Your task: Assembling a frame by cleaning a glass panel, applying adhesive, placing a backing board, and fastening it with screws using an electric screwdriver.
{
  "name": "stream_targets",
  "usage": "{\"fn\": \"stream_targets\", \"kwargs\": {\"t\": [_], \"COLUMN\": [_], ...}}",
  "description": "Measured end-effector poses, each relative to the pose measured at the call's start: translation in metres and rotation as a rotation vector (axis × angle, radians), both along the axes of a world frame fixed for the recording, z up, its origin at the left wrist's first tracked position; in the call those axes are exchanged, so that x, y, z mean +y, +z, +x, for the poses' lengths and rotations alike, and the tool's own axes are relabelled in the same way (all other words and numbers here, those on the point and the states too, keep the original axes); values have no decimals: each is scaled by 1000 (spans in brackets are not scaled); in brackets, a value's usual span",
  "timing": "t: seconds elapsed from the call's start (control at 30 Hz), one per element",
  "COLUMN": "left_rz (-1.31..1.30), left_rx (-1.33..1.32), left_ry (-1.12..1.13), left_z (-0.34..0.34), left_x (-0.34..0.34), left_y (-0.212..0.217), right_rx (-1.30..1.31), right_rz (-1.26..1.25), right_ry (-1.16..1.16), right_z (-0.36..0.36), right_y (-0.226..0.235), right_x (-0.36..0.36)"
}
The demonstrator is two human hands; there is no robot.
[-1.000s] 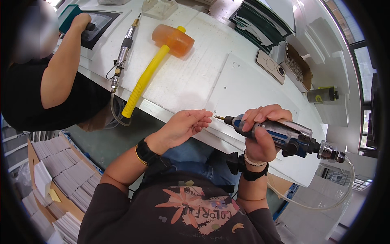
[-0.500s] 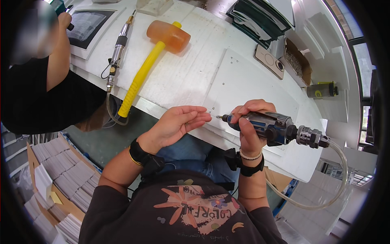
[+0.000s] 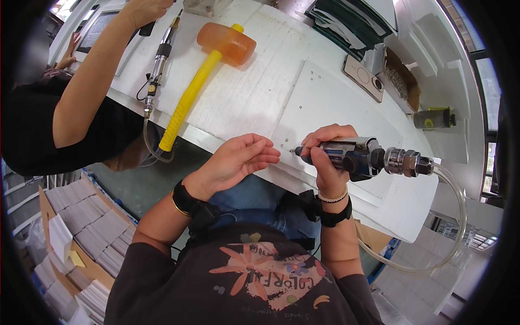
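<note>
A blue-and-silver air screwdriver (image 3: 355, 157) lies nearly level in my right hand (image 3: 330, 154), which is wrapped round its front part. Its bit points left, over the near left corner of a thin white panel (image 3: 336, 108). Facing that tip, a short gap away, is my left hand (image 3: 241, 160). Its palm is turned partly up, fingers stretched and slightly curled, the thumb near the index finger. I see nothing in the palm, though its inner part is shaded. Several small metal bits dot the panel. A clear air hose (image 3: 460, 216) loops from the tool's back end.
A mallet (image 3: 197, 76) with orange head and yellow handle lies left on the white worktable (image 3: 249, 92). Beyond it is another air screwdriver (image 3: 158, 65). A co-worker's arm (image 3: 92, 81) reaches in. At right are a phone (image 3: 362, 77) and a box of small parts (image 3: 401, 81).
My right hand has brought the screwdriver slightly left and up, its bit closer to the panel. My left fingers have curled a little. The co-worker's arm has swung right, across the table.
</note>
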State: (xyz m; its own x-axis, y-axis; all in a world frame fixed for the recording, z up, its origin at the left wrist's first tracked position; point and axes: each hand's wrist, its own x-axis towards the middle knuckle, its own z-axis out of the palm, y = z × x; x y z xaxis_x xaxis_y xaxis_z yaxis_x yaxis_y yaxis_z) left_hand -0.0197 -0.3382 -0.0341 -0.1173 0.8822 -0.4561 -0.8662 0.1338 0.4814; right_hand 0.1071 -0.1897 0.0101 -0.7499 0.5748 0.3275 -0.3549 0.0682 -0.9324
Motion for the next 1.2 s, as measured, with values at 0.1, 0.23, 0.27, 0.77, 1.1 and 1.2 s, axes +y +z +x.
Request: {"fn": "stream_targets", "kwargs": {"t": [0.1,0.23,0.27,0.77,1.1,1.2], "left_rz": [20,47,24,-6,-26,-32], "left_rx": [14,80,119,-130,22,76], "left_ry": [-22,-42,-59,-112,-168,-206], "left_z": [2,4,6,28,44,49], "left_x": [2,0,1,20,40,45], "left_y": [-7,-20,-20,-13,1,0], "right_rx": [-25,-43,-42,349,390,394], "right_rz": [21,-85,-118,-191,-166,-185], "right_ry": [15,-141,-183,-13,-74,-96], "right_z": [1,-5,-6,21,43,52], "right_y": [2,5,8,45,40,34], "right_x": [-1,-6,-5,3,5,9]}}
